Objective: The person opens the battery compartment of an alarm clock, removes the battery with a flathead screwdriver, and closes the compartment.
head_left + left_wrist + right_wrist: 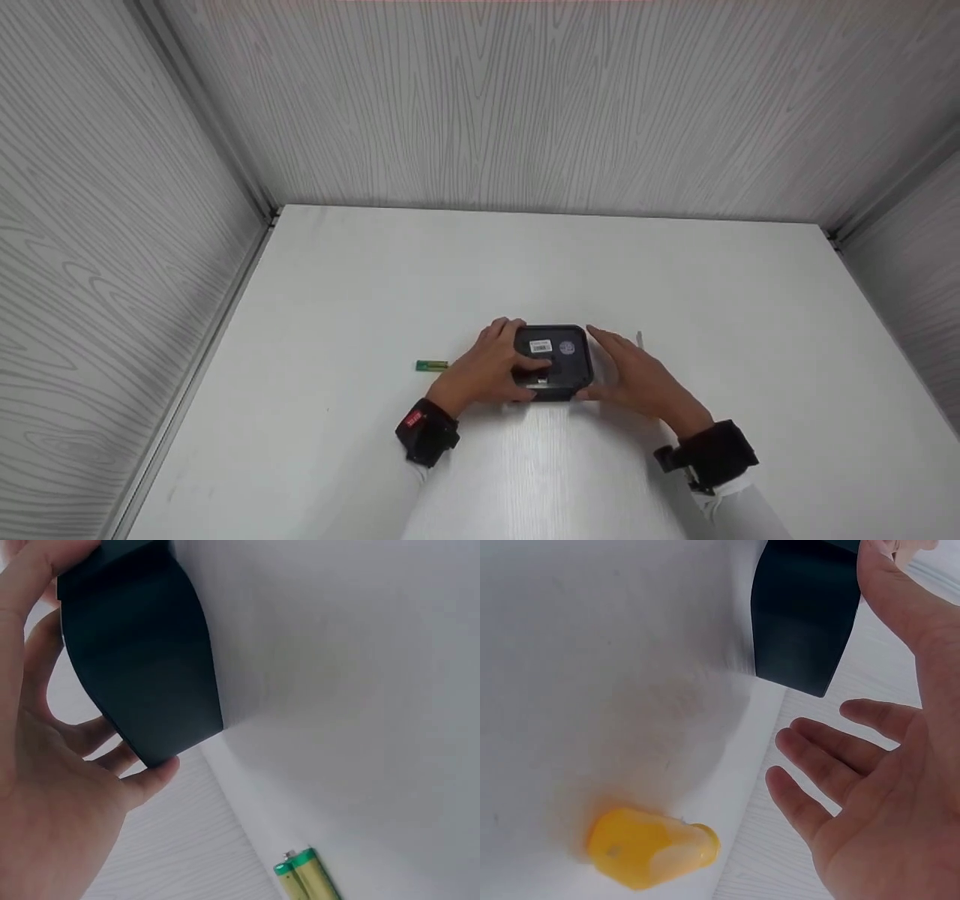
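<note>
A black box-shaped device with rounded corners sits on the white table, its face with a white label and a round sticker turned up. My left hand grips its left side, with one finger lying over the upper face. In the left wrist view, fingers of the left hand curl round the dark casing. At the opposite side is my right hand. The right wrist view shows this hand with its thumb against the device and its other fingers spread, apart from it.
Green-and-gold batteries lie side by side on the table, left of the left hand. Near the right hand lies a yellow object, and a thin grey rod shows beyond that hand. Wood-grain panels enclose the table's back and sides.
</note>
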A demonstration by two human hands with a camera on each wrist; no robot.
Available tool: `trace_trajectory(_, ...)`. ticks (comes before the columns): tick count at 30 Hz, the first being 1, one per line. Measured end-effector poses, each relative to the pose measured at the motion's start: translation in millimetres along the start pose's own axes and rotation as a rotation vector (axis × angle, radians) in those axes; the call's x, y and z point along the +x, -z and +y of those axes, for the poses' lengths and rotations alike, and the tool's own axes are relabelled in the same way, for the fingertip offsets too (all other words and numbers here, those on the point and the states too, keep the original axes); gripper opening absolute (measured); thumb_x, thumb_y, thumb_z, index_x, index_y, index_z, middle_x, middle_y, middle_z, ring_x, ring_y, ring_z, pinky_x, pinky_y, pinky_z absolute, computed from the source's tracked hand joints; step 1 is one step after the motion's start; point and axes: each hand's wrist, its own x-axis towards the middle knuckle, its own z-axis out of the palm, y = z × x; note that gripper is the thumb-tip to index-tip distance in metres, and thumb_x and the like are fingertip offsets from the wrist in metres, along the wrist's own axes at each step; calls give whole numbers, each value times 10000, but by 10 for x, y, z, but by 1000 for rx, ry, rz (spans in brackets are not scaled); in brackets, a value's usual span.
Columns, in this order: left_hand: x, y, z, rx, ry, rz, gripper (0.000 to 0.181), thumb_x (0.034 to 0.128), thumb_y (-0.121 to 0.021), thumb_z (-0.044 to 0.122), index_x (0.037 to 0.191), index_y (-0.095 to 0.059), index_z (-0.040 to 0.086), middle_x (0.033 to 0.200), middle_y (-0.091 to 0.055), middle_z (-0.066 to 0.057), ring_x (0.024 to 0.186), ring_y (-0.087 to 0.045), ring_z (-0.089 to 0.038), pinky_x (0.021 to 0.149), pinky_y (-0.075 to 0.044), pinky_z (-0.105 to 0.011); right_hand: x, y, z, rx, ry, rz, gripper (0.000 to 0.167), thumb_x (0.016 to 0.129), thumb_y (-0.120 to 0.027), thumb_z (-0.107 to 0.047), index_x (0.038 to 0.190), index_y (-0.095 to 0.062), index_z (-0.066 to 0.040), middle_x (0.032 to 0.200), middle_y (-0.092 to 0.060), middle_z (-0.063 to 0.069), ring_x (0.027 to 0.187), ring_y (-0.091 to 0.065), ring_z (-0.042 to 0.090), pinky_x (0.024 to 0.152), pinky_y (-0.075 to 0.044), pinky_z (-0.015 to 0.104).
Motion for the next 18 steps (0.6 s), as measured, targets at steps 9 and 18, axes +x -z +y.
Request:
trace_trajectory(9,-69,-48,-33,-65,2,25,527,784,-723,466,1287,-567,445,1504,-300,-142,1377,-240,-289,1106,-400,-408,-26,7,25,13,-15,-26,1092,690,-766,-627,1543,-270,-159,1541,-387,132,1413,-383,348,1108,-376,551)
trace_trajectory(18,-105,19,-5,-182,-45,120,521,790,-731,421,1289,-580,425,1506,-283,-171,1360,-233,-302,1081,-429,-424,-19,-3,45,151,35,-19,1106,702,-755,-627,1557,-221,-172,1552,-382,65,1438,-360,277,1143,-341,527)
